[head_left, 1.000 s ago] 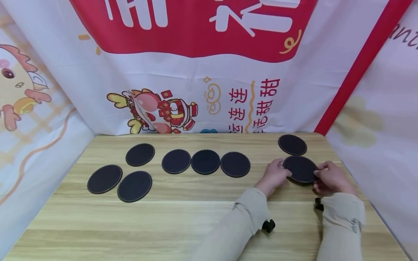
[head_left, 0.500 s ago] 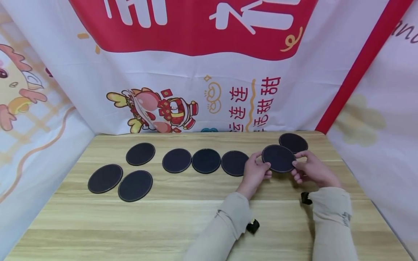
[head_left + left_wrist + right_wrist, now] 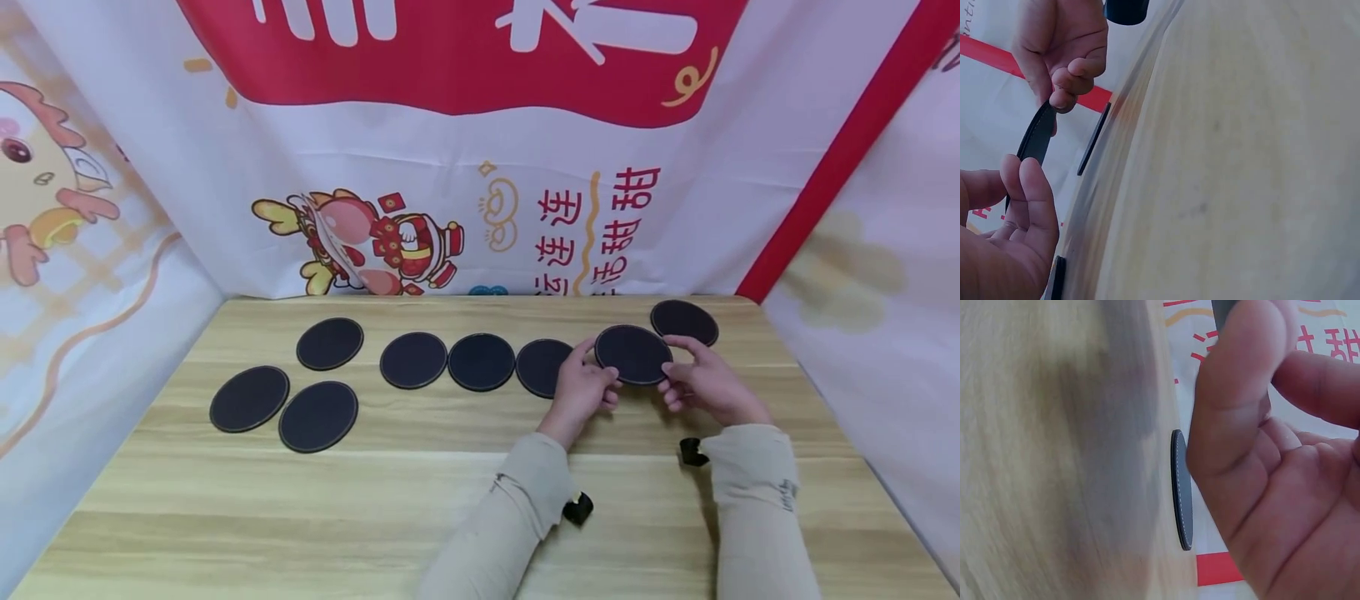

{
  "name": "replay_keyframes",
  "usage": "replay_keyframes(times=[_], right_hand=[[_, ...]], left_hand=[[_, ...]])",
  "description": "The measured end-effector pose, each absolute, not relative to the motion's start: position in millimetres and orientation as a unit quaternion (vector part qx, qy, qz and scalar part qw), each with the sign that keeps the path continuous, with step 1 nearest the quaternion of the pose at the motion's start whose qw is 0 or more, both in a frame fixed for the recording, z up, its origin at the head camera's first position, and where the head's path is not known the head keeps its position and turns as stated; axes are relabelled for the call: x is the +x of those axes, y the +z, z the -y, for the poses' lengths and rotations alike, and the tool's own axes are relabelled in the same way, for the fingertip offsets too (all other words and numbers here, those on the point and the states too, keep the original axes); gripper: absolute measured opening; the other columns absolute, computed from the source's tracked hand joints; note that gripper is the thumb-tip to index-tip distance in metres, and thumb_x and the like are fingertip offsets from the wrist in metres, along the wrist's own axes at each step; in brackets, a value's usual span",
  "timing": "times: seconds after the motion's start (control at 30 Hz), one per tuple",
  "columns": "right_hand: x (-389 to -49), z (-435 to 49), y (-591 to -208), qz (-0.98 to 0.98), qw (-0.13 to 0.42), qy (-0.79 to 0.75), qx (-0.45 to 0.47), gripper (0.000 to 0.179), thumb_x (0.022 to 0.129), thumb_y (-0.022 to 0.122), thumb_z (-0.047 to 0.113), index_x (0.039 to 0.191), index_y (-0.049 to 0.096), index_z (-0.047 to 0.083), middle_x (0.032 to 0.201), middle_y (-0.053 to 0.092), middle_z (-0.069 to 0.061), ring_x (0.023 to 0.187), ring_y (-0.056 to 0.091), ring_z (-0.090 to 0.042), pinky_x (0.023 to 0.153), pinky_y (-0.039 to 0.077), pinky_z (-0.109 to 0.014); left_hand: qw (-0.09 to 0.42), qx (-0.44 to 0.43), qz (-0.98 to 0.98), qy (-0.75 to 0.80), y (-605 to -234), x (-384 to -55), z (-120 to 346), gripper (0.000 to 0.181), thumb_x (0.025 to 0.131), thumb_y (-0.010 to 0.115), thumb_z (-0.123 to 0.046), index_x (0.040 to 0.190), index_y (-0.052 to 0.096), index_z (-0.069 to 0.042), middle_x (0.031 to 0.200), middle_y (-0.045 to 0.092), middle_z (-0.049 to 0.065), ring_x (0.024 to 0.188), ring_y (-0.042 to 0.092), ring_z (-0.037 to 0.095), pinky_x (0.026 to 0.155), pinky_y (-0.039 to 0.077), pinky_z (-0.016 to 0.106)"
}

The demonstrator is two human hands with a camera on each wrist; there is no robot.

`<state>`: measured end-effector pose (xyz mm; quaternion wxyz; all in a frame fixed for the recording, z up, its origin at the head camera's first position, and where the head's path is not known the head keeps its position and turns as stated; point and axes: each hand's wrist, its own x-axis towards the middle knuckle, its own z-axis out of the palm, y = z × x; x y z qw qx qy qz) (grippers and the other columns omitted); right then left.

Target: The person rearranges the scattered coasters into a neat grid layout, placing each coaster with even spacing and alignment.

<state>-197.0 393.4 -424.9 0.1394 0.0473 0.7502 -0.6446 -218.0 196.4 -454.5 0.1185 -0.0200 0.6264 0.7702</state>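
Observation:
Both hands hold one round black coaster [image 3: 633, 355] above the table, one at each side. My left hand [image 3: 582, 390] pinches its left edge between thumb and fingers; my right hand [image 3: 707, 384] pinches the right edge. In the left wrist view the raised coaster [image 3: 1036, 139] shows nearly edge-on, off the tabletop. Behind it at the right lies another black coaster [image 3: 684, 323], seen with its stitched rim in the right wrist view. Left of the hands, a coaster [image 3: 542, 368] is partly covered by my left hand and ends a row of three.
The row continues with a middle coaster [image 3: 482, 362] and a left one [image 3: 413, 360]. Three more coasters, one of them at the front [image 3: 318, 417], lie grouped at the table's left. A printed cloth [image 3: 420, 142] stands along the back edge of the wooden table [image 3: 315, 525].
The held coaster has been lifted and carried left from its spot in front of the back-right coaster. Both hands moved with it, and the head view has shifted slightly.

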Motion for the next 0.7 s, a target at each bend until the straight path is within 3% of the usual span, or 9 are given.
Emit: replay_keyframes(times=[0.43,0.7], right_hand=[[-197.3,-396.0,-431.8,-0.746,0.136,-0.649,0.053,0.059,0.106,0.043,0.003,0.155,0.011,0.001,0.077,0.064,-0.013,0.059,0.06,-0.016,0.058,0.057,-0.032],[-200.0,-396.1,-433.4,-0.745,0.129,-0.651,0.066,0.058,0.105,0.042,0.001,0.155,0.013,0.0,0.074,0.064,-0.011,0.059,0.062,-0.015,0.058,0.058,-0.032]], left_hand=[[0.146,-0.018,-0.629,0.763,-458.0,-216.5,-194.3,0.069,0.092,0.063,0.009,0.154,0.042,-0.012,0.073,0.068,0.011,0.047,0.053,0.014,0.043,0.049,0.023],[0.199,-0.027,-0.627,0.753,-458.2,-216.9,-194.8,0.078,0.089,0.059,0.01,0.157,0.038,-0.021,0.08,0.072,0.02,0.046,0.053,0.015,0.042,0.048,0.025]])
